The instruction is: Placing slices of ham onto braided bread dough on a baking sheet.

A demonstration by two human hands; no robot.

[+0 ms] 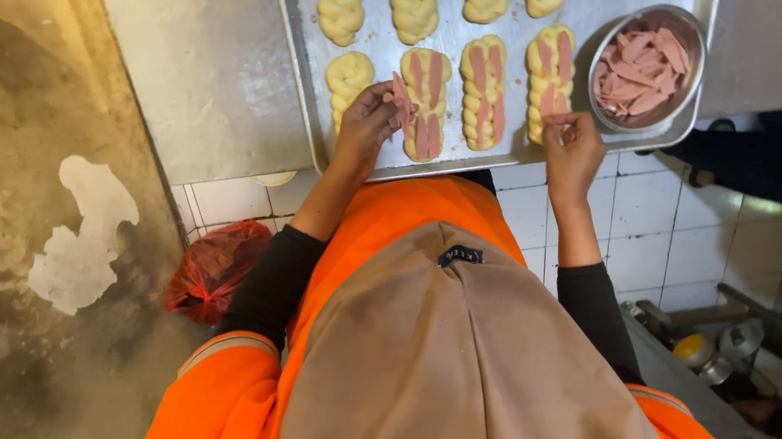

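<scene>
Left hand (365, 126) pinches a pink sausage strip (401, 96) beside a braided dough (425, 103); right hand (572, 150) fingers another dough (549, 79). We should press strips gently into grooves.

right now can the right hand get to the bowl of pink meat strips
Probably yes. The right hand rests at the tray's near edge, by a topped dough piece, and the metal bowl sits just beyond it on the same corner, open-topped, with nothing between them.

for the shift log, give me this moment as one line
left hand: holds pink strip | right hand: at topped dough | tray | bowl: strips
</scene>
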